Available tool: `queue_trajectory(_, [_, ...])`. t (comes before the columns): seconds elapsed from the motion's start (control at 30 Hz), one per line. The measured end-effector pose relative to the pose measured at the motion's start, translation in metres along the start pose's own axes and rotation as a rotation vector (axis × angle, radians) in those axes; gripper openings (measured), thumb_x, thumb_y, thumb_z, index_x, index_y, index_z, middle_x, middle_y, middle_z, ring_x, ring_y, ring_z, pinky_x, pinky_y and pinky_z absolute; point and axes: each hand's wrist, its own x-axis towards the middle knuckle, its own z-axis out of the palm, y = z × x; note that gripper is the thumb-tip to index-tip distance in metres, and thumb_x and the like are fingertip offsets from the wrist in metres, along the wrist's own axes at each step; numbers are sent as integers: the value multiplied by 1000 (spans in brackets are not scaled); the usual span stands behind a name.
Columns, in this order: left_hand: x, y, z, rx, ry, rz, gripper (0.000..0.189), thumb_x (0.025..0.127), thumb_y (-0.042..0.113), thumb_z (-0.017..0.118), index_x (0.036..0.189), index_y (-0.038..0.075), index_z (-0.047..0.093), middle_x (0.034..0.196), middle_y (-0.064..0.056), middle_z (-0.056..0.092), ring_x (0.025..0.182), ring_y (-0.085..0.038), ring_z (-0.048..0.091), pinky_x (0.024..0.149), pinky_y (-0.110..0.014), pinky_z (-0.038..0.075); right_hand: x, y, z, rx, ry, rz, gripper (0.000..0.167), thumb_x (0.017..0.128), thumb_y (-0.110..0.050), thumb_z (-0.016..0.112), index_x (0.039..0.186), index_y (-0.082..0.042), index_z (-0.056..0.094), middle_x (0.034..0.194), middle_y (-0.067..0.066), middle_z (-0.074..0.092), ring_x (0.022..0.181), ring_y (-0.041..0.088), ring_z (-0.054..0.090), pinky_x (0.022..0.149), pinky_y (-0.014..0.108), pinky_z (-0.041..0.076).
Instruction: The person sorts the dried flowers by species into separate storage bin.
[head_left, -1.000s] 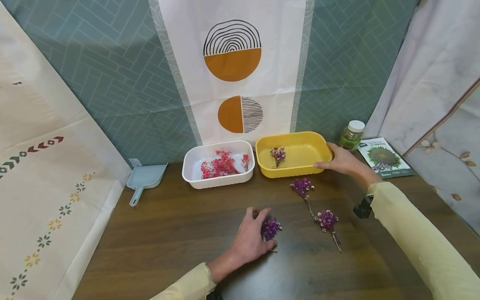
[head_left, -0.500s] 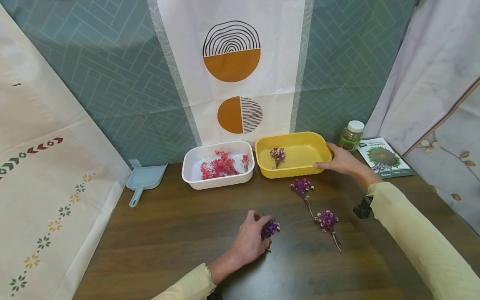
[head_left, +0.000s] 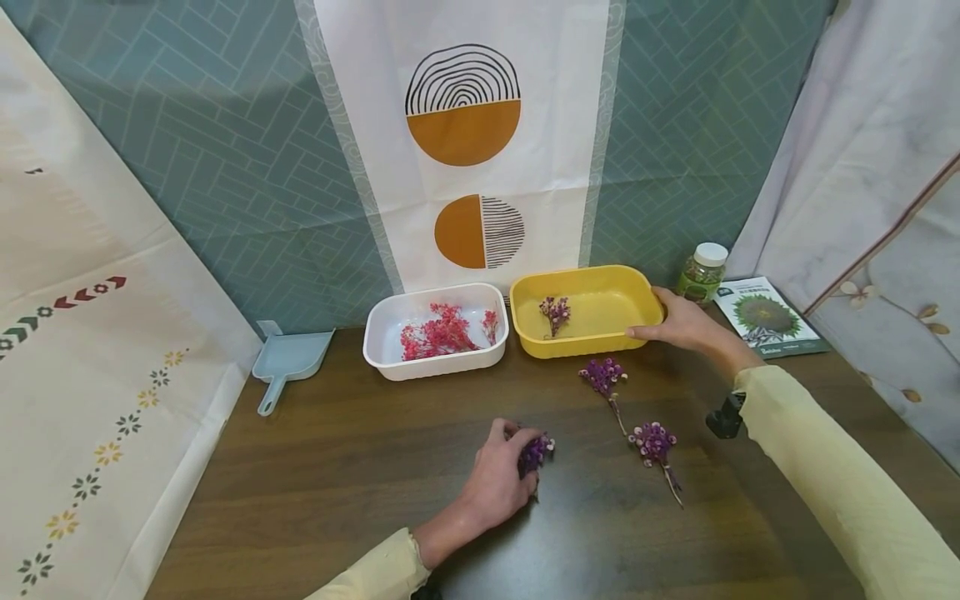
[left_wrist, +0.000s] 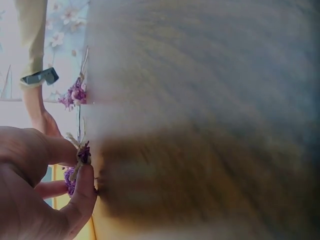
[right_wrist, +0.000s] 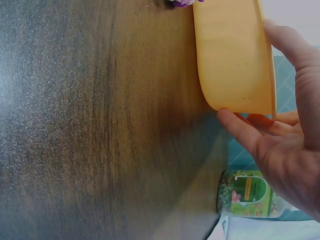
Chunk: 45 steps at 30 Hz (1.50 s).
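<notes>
My left hand (head_left: 498,479) is low over the middle of the table, pinching a sprig of purple dried flowers (head_left: 537,451); thumb and fingers hide part of it. In the left wrist view its stem (left_wrist: 79,159) sits between thumb and finger. At the back right my right hand (head_left: 686,321) grips the right end of a yellow tray (head_left: 592,345). The right wrist view has the thumb and fingers at that tray's end wall (right_wrist: 240,75). One purple sprig (head_left: 555,312) lies inside the tray. Two more, a nearer sprig (head_left: 654,443) and a farther sprig (head_left: 603,377), lie on the table.
Left of the yellow tray stands a white tray (head_left: 386,367) holding pink-red dried flowers (head_left: 442,332). A light blue dustpan (head_left: 292,357) lies at the far left. Behind my right hand are a white-lidded jar (head_left: 701,273) and a sunflower packet (head_left: 768,315). Cloth hangs at the back and sides.
My left fingers have closed on the purple sprig, which has shifted slightly left with them. The right hand and yellow tray have stayed in place.
</notes>
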Motion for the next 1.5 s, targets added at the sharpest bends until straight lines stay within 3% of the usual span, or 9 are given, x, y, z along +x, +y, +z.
queue_trajectory(0.33, [5, 0, -5, -44, 60, 57, 52, 83, 2, 78, 132, 11, 62, 122, -15, 47, 106, -31, 61, 84, -38, 56, -2, 0, 0, 7, 1, 6, 108, 85, -55, 74, 153, 8, 20, 133, 30, 48, 110, 40, 50, 103, 62, 38])
queue_trajectory(0.6, [17, 2, -9, -80, 135, 106, 53, 83, 3, 79, 133, 12, 61, 125, -16, 47, 101, -26, 61, 79, -28, 55, -1, 2, 1, 2, 1, 10, 110, 85, -56, 74, 153, 8, 18, 134, 30, 47, 110, 41, 50, 103, 63, 38])
queue_trajectory(0.9, [41, 3, -17, -170, 160, 145, 56, 83, -3, 77, 134, 7, 59, 125, -18, 43, 80, -19, 63, 64, -19, 53, 0, 2, 0, -3, 6, 4, 108, 85, -56, 74, 153, 8, 19, 132, 30, 48, 108, 40, 50, 101, 62, 40])
queue_trajectory(1.23, [58, 2, -19, -166, 184, 213, 57, 82, -5, 76, 135, 3, 57, 124, -19, 43, 79, -19, 64, 64, -18, 53, 0, 0, 0, 3, 6, 6, 108, 85, -56, 74, 153, 8, 20, 132, 29, 49, 108, 39, 51, 102, 61, 40])
queue_trajectory(1.5, [70, 1, -21, -162, 174, 209, 57, 83, -3, 77, 135, 4, 57, 122, -17, 43, 82, -19, 64, 65, -18, 53, -2, 0, 0, -1, 12, 0, 105, 85, -53, 75, 152, 9, 22, 128, 30, 51, 105, 39, 51, 99, 61, 41])
